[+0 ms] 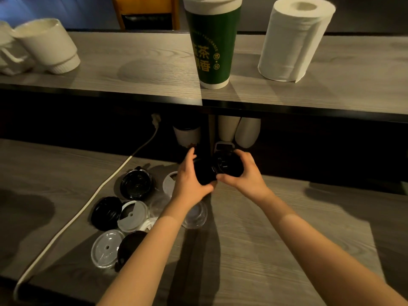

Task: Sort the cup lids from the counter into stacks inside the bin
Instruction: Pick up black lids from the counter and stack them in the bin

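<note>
Two black lids [227, 166] are sitting between my hands, straight below the green cup [212, 40] and above the back edge of the counter [265, 228]. Whether each is one lid or a small stack, I cannot tell. My left hand [191, 177] is curling around the left one, thumb underneath and fingers going up over its far side. My right hand [248, 173] is gripping the right one, fingers bending over its top rim and thumb pressing at the near side. Both my forearms are stretching forward, and my thumbs are almost touching.

Below and to the left of the green cup, the loose lids [132, 215] are lying in a heap on the grey wood counter, black, white and clear, some overlapping. A white cable [88, 202] is running along the left of the heap. The green cup is standing on the upper shelf [132, 69], with a paper roll [293, 38] to its right and white mugs [44, 45] far to its left. The light is dim.
</note>
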The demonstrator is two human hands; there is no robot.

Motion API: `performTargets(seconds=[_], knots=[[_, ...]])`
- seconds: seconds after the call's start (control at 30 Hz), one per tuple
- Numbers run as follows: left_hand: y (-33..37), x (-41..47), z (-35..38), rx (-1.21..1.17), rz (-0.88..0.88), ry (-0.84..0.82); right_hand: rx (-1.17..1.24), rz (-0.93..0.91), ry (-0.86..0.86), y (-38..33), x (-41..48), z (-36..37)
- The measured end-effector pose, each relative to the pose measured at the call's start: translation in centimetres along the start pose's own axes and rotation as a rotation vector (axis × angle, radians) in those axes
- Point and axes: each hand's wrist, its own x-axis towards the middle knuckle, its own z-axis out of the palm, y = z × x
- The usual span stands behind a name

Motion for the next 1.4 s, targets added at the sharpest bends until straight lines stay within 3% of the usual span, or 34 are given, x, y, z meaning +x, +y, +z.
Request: performTargets(seconds=[0.27, 0.37, 0.6, 0.8, 0.97, 1.03, 1.1, 1.23, 1.3, 1.4], knots=[[2.9, -3.8, -0.6, -0.026, 0.073, -0.096, 0.079, 0.040, -0.377, -1.6, -1.6, -0.8], [3.1, -4.7, -0.7, -0.016, 0.082, -0.084, 0.250, 0.137, -0.489, -2.1, -2.3, -1.1], [2.8, -6.9, -1.7, -0.142, 0.049, -0.108, 0.319, 0.081, -0.376, -2.5, -3.3, -0.9], [1.9, -7.1, -3.2, -0.521, -0.332, -0.060, 0.324, 0.044, -0.368, -2.9, -3.9, 0.8], [0.7, -6.7, -5.0, -0.585, -0.375, 0.031, 0.280, 0.071, -0.346, -3.0, -3.8, 3.4], [-0.1, -6.3, -6.1, -0.555, -0.372, 0.133, 0.203, 0.124, -0.298, -2.1, -3.8, 4.5], [-1.1, -5.9, -7.1, -0.567, -0.385, 0.232, -0.055, 0.096, -0.280, -0.8, -4.0, 5.6], [-3.1, -4.9, -7.9, -0.622, -0.456, 0.308, -0.628, -0.073, -0.516, 1.6, -4.4, 7.7], [-3.8, -4.7, -8.0, -0.626, -0.463, 0.322, -0.755, -0.088, -0.604, 2.4, -4.7, 8.7], [-4.3, -4.7, -7.6, -0.611, -0.477, 0.317, -0.806, -0.093, -0.577, 3.2, -4.8, 9.5]])
